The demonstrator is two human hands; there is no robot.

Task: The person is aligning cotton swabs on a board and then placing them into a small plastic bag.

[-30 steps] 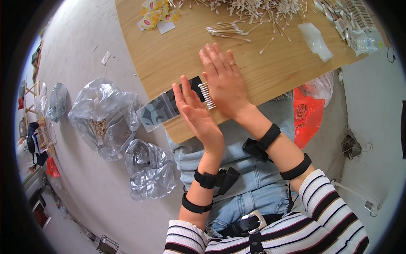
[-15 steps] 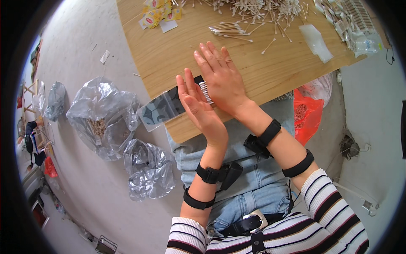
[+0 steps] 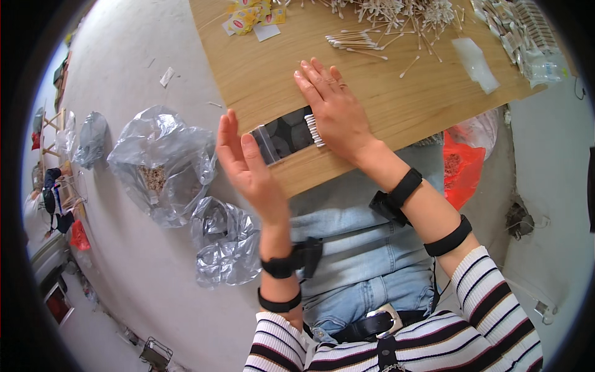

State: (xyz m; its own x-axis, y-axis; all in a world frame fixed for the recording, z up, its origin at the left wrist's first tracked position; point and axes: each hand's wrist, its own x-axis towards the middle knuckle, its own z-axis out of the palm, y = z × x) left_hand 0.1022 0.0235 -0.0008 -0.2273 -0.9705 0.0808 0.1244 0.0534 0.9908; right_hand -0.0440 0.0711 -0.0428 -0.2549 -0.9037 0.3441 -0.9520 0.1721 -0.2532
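Observation:
A flat dark and clear zip bag (image 3: 290, 135) lies along the near left edge of the wooden table (image 3: 260, 74). At its right end a short row of white-tipped cotton swabs (image 3: 315, 131) shows, their other ends hidden. My right hand (image 3: 342, 118) rests palm down over the swabs, fingers stretched out and held side by side. At the bag's left end is my left hand (image 3: 243, 162), slightly blurred, with thumb and fingers apart and nothing held. It hides part of that end, so I cannot tell whether it touches the bag.
Loose cotton swabs (image 3: 396, 15) are heaped at the far side, a small group (image 3: 353, 41) lying nearer. Yellow packets (image 3: 248, 18) lie far left, a translucent sleeve (image 3: 475, 65) and packed swabs (image 3: 527, 31) right. Grey plastic bags (image 3: 164, 149) stand on the floor; a red bag (image 3: 463, 164) is beside my legs.
My left hand has moved left, away from my right hand, to the bag's left end, uncovering the bag's middle. My right hand stays over the swabs. The view has shifted slightly.

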